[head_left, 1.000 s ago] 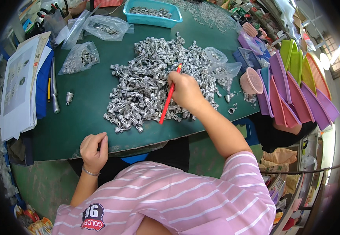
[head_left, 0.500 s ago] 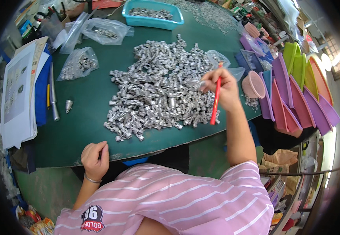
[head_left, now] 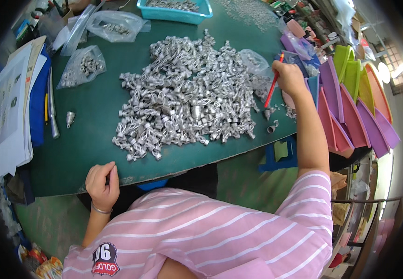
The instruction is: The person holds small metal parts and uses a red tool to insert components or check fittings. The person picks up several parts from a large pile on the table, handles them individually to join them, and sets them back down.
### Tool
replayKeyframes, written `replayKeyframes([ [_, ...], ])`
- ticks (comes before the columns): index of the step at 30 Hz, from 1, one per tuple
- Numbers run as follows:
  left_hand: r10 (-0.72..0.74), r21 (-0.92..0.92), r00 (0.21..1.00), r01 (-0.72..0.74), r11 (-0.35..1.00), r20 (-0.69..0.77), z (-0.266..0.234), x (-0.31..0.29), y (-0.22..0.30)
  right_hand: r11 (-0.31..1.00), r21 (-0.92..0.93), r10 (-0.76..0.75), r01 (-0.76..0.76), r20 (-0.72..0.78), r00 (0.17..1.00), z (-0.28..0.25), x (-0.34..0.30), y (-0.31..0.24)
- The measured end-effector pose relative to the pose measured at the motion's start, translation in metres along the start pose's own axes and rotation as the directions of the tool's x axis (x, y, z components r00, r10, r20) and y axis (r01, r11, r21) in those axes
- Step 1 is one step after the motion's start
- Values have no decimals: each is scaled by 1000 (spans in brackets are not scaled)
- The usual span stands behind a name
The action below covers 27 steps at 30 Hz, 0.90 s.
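Observation:
A red pen (head_left: 271, 88) slants down from my right hand (head_left: 290, 78), whose fingers are closed around it. That hand is over the table's right side, by a clear bag of metal parts (head_left: 260, 85). Below the pen's lower end lie a small metal fitting (head_left: 269, 113) and a ring-like metal piece (head_left: 271, 129). A wide heap of silvery metal parts with looped ends (head_left: 187, 97) covers the middle of the table. My left hand (head_left: 102, 186) rests curled at the near table edge, with nothing visible in its fingers.
One metal cone-shaped piece (head_left: 70, 119) lies left of the heap. Behind are bagged parts (head_left: 83, 67) and a turquoise tray (head_left: 176, 15). Papers (head_left: 13, 102) stand at the left. Coloured plastic bins (head_left: 331, 88) crowd the right, and a blue stool (head_left: 279, 156) is below the edge.
My right hand has moved right with the pen, from above the heap to the table's right side. The view has shifted slightly. The left hand stays at the table edge.

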<state>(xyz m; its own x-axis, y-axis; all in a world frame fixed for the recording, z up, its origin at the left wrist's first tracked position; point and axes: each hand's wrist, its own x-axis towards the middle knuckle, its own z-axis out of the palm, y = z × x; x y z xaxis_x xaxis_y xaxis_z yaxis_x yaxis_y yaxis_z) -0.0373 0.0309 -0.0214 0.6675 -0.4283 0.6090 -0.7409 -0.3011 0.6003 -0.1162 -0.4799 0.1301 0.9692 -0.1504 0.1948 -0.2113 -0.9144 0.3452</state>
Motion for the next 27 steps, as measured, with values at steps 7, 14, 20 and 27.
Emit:
replayKeyframes([
  [7,-8,-6,1000,8,1000,21,-3,0,0,552,827,95,107,-190,977,-8,-21,-127],
  [14,-31,-30,999,32,999,38,-1,2,0,869,492,77,53,-239,968,16,-32,-225],
  [20,-32,-14,999,33,999,32,0,2,0,681,729,151,-65,-54,987,18,-29,-223],
  [27,-34,-17,999,35,999,42,0,1,0,-177,961,130,214,-193,973,13,-51,-220],
])
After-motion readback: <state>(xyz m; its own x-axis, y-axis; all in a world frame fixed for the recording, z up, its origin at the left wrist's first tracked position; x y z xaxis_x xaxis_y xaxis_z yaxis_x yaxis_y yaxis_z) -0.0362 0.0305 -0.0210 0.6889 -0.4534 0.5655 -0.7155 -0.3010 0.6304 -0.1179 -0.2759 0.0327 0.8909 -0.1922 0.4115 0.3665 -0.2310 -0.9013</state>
